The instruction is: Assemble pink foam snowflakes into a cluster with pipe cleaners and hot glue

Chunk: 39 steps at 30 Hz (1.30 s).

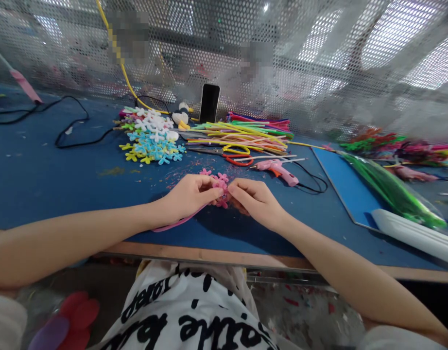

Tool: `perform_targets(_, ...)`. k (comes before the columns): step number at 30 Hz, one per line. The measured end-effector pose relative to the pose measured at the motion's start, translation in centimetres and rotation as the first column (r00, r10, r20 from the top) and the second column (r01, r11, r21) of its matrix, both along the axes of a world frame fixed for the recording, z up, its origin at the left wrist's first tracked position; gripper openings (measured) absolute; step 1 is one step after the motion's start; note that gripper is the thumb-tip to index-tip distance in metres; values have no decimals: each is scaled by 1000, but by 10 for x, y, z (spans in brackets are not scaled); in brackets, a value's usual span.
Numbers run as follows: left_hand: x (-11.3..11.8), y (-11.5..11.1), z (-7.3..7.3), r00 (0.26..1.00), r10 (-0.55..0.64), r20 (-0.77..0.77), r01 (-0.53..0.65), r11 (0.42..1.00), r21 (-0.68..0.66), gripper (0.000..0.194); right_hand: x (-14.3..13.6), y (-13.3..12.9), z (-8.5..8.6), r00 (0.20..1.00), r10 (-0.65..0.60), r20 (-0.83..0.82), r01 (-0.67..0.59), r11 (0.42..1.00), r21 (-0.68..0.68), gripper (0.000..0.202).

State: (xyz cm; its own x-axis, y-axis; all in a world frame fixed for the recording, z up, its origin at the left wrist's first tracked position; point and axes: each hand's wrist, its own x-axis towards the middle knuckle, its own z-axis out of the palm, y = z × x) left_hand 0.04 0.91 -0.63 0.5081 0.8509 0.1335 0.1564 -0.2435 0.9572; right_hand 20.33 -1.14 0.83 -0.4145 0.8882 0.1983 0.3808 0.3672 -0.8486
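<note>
Over the blue table (pixel 129 194), my left hand (pixel 189 197) is closed on a bunch of small pink flowers (pixel 221 183), with long pink stems (pixel 176 224) trailing below the wrist. My right hand (pixel 255 200) meets it from the right, thumb and fingers pinched at the edge of the same pink flowers. Fingers cover part of the bunch. Beyond my left hand lies a pile of white, blue and yellow flowers (pixel 154 136). Behind both hands are colored fuzzy stems (pixel 242 136), scissors with red and yellow handles (pixel 237 159) and a pink glue gun (pixel 278 171).
A phone (pixel 209 103) leans upright against the perforated metal screen (pixel 224 48). At the right lie a bag of green stems (pixel 395 189), a blue board (pixel 348 184) and a white object (pixel 417 233). Another pink tool (pixel 25 85) and its black cord are at the far left.
</note>
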Motion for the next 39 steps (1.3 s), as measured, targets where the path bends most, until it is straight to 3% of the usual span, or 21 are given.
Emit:
perform_targets(3,0,-3,1,993,31,-117,-16,992,125,21,-5,-2,-1,999,-38,17,39,999,-29,36)
perform_targets(6,-1,-6,2,984,78,-161,-35,968,249,18,-7,-2,-4,996,-66,-61,51,974,-218,35)
perform_targets(8,-1,-6,0,994,51,-96,-30,979,201,18,-6,-2,-6,989,-76,-127,36,956,-291,36)
perform_targets(10,0,-6,-2,999,6,33,-9,997,80,21,-3,0,-7,984,-71,-161,24,961,-276,38)
perform_targets(14,2,-4,-6,963,51,264,-20,993,-117,24,-1,-1,-5,992,-60,-109,52,995,-83,34)
perform_targets(17,4,-5,-6,950,102,294,-41,977,-208,27,-3,-4,-3,995,-90,-33,93,992,91,25)
perform_targets(20,4,-5,-5,940,132,314,-47,963,-265,28,-3,-4,-1,998,-54,16,51,988,147,22)
perform_targets(23,4,-5,-5,942,141,305,-55,960,-275,29,-2,-2,-1,1000,-28,5,28,995,98,25)
perform_targets(32,5,-5,-5,926,157,343,-59,958,-280,27,-7,1,-6,992,-118,-52,110,983,-144,27)
perform_targets(39,3,-2,-9,970,117,212,-82,982,-171,26,-7,0,-4,997,-35,-71,21,981,-192,25)
